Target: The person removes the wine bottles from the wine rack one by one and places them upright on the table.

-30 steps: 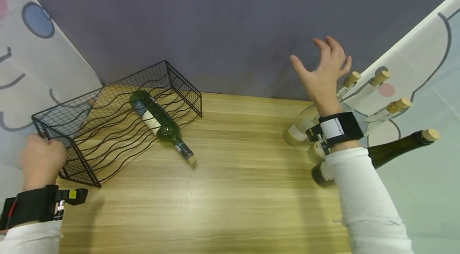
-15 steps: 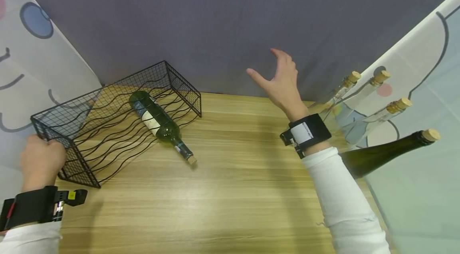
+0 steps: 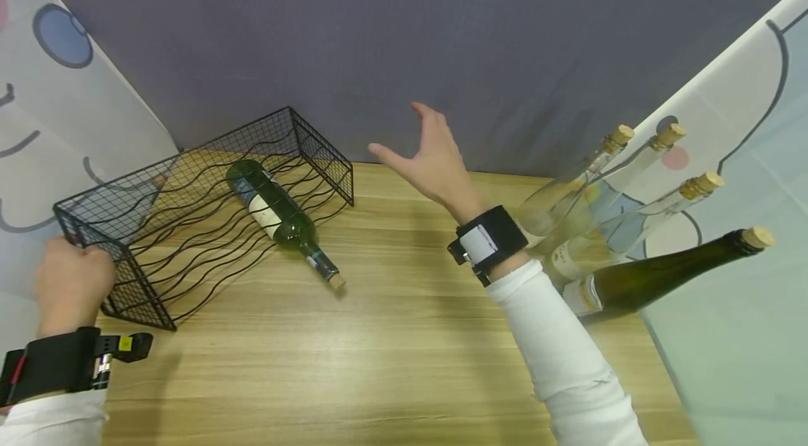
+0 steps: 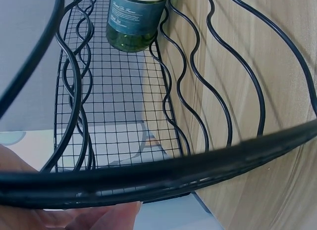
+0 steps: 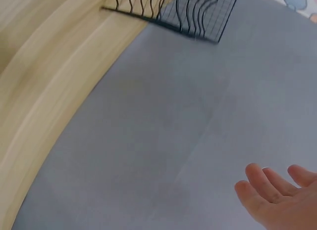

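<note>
A black wire wine rack with wavy bars stands at the left of the table in the head view. My left hand grips its near left end; in the left wrist view the fingers curl under the black frame bar. One green wine bottle with a cork lies across the rack's wavy bars, its neck pointing toward the front right. My right hand is in the air right of the rack, thumb and fingers spread, holding nothing. In the right wrist view the fingers are apart from the rack's end.
At the right side several corked bottles stand upright: clear glass bottles and a dark green bottle, partly behind the right forearm. A grey wall panel rises along the wooden table's back edge.
My right hand has swept left from above the standing bottles toward the rack, staying spread. The left hand, the rack and the lying bottle have stayed in place.
</note>
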Tool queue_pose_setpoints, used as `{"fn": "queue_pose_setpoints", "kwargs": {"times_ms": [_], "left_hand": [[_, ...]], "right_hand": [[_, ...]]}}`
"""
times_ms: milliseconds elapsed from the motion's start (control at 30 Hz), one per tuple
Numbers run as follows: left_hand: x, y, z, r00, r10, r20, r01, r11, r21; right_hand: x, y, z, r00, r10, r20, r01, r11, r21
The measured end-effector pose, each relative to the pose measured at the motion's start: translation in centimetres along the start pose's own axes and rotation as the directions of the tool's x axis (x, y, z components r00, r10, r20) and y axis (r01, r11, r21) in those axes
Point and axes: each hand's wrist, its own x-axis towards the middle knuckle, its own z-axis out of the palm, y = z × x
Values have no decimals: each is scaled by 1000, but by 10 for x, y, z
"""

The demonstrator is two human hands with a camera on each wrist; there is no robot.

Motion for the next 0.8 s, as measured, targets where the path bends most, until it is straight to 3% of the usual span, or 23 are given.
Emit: {"fn": "queue_pose_setpoints", "kwargs": {"times_ms": [367, 800], "left_hand": [[3, -3, 1, 1000, 2, -3, -2, 1000, 2], [1, 0, 1, 1000, -10, -2, 10, 1000, 16]], "right_hand": [[-6, -19, 39, 996, -26, 88, 29, 999, -32], [-22, -26, 89, 977, -63, 203, 105, 974, -202]]}}
